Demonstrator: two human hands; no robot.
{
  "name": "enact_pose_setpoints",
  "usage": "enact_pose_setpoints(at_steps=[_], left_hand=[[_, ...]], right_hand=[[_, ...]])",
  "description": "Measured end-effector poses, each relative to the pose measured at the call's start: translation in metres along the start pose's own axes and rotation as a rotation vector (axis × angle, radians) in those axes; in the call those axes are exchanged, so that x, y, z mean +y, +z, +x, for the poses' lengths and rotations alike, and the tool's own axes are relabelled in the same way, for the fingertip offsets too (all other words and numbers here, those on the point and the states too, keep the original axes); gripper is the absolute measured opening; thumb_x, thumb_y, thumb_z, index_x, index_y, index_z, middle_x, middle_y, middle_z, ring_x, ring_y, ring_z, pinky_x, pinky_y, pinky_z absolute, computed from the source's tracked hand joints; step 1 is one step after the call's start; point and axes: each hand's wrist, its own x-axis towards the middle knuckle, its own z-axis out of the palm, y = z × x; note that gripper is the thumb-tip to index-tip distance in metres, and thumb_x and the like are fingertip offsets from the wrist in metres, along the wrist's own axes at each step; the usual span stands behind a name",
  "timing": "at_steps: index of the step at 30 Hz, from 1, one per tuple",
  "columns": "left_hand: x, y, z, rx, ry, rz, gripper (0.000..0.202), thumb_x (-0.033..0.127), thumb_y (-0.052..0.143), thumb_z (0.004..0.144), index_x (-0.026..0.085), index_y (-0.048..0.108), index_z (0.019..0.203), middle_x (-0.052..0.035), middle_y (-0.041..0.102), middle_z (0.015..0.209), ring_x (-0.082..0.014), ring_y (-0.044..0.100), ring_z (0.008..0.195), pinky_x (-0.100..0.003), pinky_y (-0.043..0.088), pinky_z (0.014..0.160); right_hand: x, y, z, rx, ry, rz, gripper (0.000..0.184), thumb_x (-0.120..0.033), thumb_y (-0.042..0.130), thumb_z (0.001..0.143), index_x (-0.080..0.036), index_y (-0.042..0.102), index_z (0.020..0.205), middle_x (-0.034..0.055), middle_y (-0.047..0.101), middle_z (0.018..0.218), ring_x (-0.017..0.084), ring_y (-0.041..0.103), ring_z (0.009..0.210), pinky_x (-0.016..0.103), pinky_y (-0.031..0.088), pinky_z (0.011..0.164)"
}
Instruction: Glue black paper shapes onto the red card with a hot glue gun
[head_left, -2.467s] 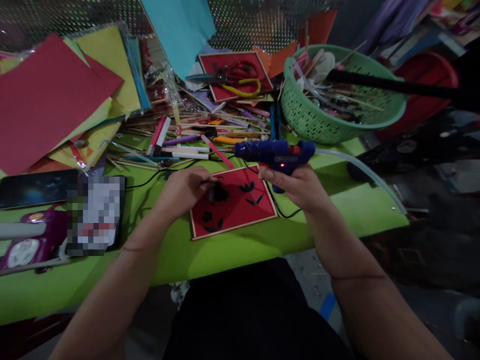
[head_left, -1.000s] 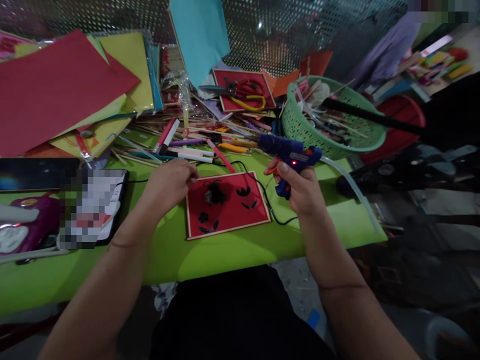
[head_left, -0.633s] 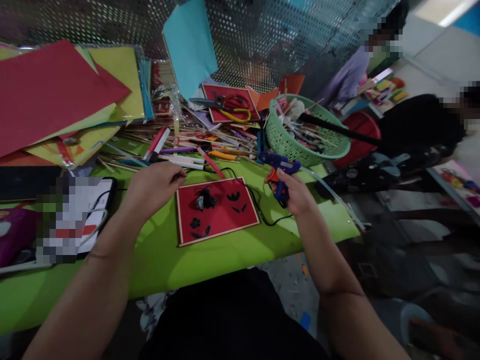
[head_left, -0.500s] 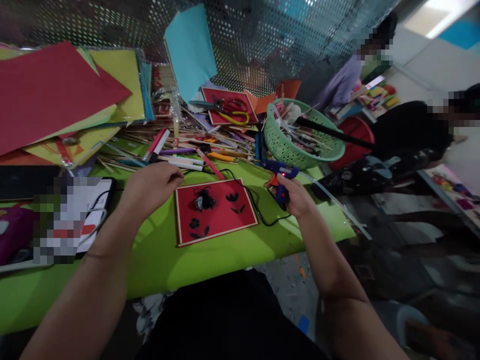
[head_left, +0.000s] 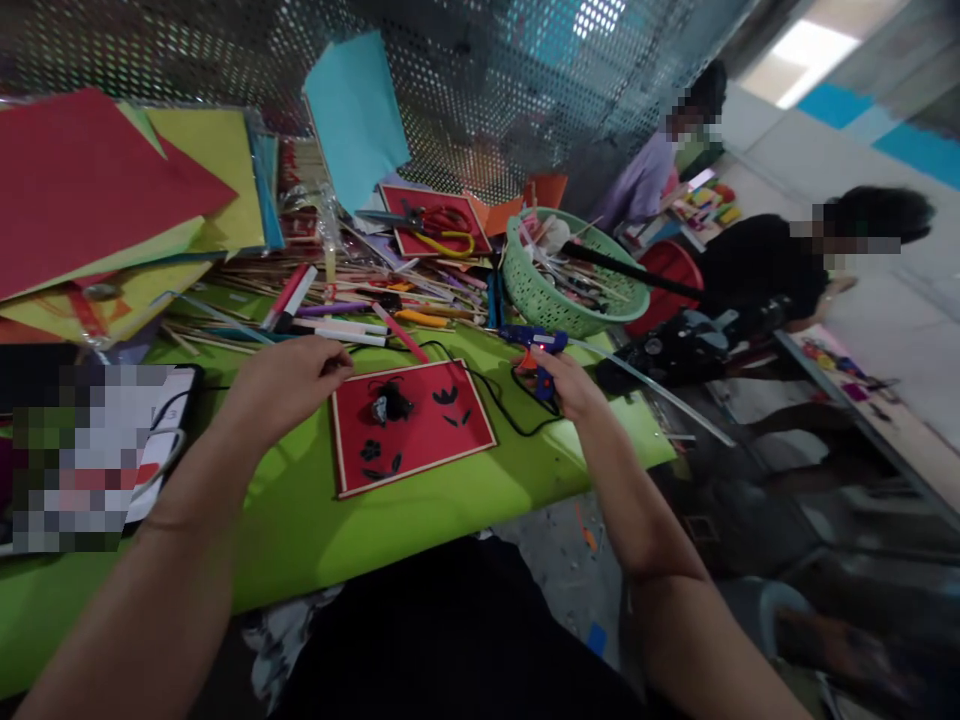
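Observation:
My right hand (head_left: 571, 384) grips a blue glue gun (head_left: 551, 343) with an orange trigger and a small lit red light. A long clear glue stick (head_left: 652, 385) trails out of its back end. My left hand (head_left: 289, 380) is closed, fingertips pinched, by the upper left corner of a red panel (head_left: 431, 440) edged with pale strips. Whatever is in that pinch, if anything, is too small to make out. On the panel are a black, butterfly-like piece (head_left: 390, 402), a black flower (head_left: 370, 450) and a black tulip shape (head_left: 445, 397) with leaves.
Markers (head_left: 291, 298), sticks and scissors (head_left: 442, 230) crowd the back of the green table (head_left: 300, 560). A green basket (head_left: 574, 310) stands at the right rear. Coloured paper (head_left: 97, 190) and a phone (head_left: 161, 440) lie left. A black cord (head_left: 517, 428) loops beside the panel. Two people are farther right.
The camera has turned slightly right, so the table's things sit farther left in view. Both hands keep about the same places beside the panel, and the glue gun stays in my right hand.

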Motion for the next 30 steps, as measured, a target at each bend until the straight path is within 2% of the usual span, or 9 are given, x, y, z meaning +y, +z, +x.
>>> enact_pose_setpoints(at_steps=[3,7,11,17,20,24,30], left_hand=[[0.001,-0.001,-0.001,-0.002,0.004,0.004,0.031,0.037,0.045,0.089,0.020,0.069,0.100,-0.0079,0.073,0.106,-0.0248,0.064,0.088,-0.031,0.040,0.069],[0.005,-0.003,-0.003,-0.024,0.032,0.005,0.032,0.036,0.044,0.090,0.019,0.068,0.103,-0.0091,0.072,0.107,-0.0241,0.063,0.088,-0.030,0.038,0.068],[0.007,-0.004,-0.003,-0.035,0.020,0.009,0.033,0.038,0.044,0.091,0.020,0.069,0.103,-0.0091,0.072,0.107,-0.0246,0.063,0.087,-0.030,0.037,0.066],[0.007,-0.004,-0.004,-0.025,0.033,0.002,0.034,0.038,0.044,0.091,0.018,0.069,0.103,-0.0097,0.072,0.107,-0.0238,0.063,0.087,-0.029,0.038,0.067],[0.008,-0.005,-0.004,-0.024,0.041,0.002,0.034,0.038,0.044,0.091,0.019,0.069,0.102,-0.0090,0.072,0.106,-0.0233,0.063,0.087,-0.028,0.037,0.066],[0.010,-0.005,-0.005,-0.024,0.058,-0.012,0.033,0.039,0.044,0.091,0.019,0.069,0.100,-0.0090,0.073,0.104,-0.0223,0.063,0.086,-0.028,0.037,0.066],[0.009,-0.005,-0.005,-0.027,0.056,-0.019,0.035,0.040,0.043,0.091,0.019,0.070,0.100,-0.0099,0.072,0.103,-0.0237,0.063,0.084,-0.030,0.038,0.066]], right_hand=[[0.003,-0.003,-0.006,0.053,-0.039,-0.002,0.035,-0.052,0.076,0.074,-0.019,0.073,0.086,0.0073,0.077,0.095,0.017,0.071,0.082,0.023,0.055,0.063],[0.003,-0.005,-0.012,0.080,-0.027,-0.032,0.044,-0.058,0.076,0.070,-0.017,0.072,0.085,0.0082,0.077,0.093,0.015,0.069,0.074,0.023,0.051,0.058],[-0.001,0.000,-0.012,0.075,-0.047,-0.108,0.049,-0.062,0.075,0.069,-0.018,0.070,0.088,0.0049,0.075,0.090,0.013,0.064,0.066,0.024,0.046,0.055],[0.003,-0.004,-0.013,0.179,-0.016,-0.206,0.049,-0.068,0.070,0.071,-0.020,0.063,0.081,-0.0017,0.062,0.061,0.014,0.056,0.056,0.025,0.040,0.050],[0.007,-0.010,-0.016,0.158,-0.032,-0.208,0.050,-0.069,0.067,0.073,-0.019,0.064,0.080,-0.0006,0.065,0.063,0.014,0.054,0.056,0.026,0.039,0.050],[0.008,-0.011,-0.015,0.090,-0.012,-0.184,0.052,-0.069,0.066,0.074,-0.017,0.067,0.080,0.0047,0.073,0.071,0.015,0.059,0.061,0.026,0.041,0.053],[-0.001,-0.005,-0.008,-0.004,-0.029,-0.190,0.053,-0.070,0.067,0.073,-0.017,0.065,0.075,0.0060,0.072,0.063,0.015,0.060,0.057,0.026,0.042,0.054]])
